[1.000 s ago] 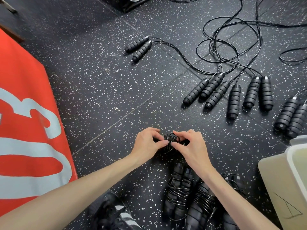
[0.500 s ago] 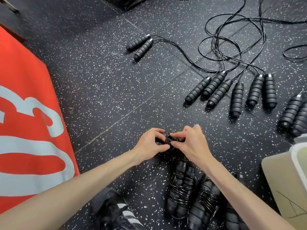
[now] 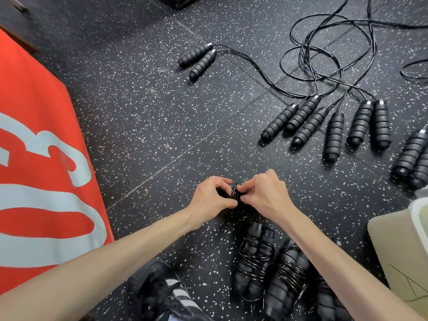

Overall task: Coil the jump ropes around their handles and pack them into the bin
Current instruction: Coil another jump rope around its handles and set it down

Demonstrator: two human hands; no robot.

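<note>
Two hands meet on one coiled rope low over the floor: your left hand grips the handles to steady them, your right hand pinches what looks like the rope's end. Finished bundles wait near, bin right.

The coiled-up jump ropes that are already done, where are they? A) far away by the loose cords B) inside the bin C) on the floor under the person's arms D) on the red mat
C: the finished coiled jump ropes lie on the speckled floor below the right forearm, beside the bin, not in it.
</note>
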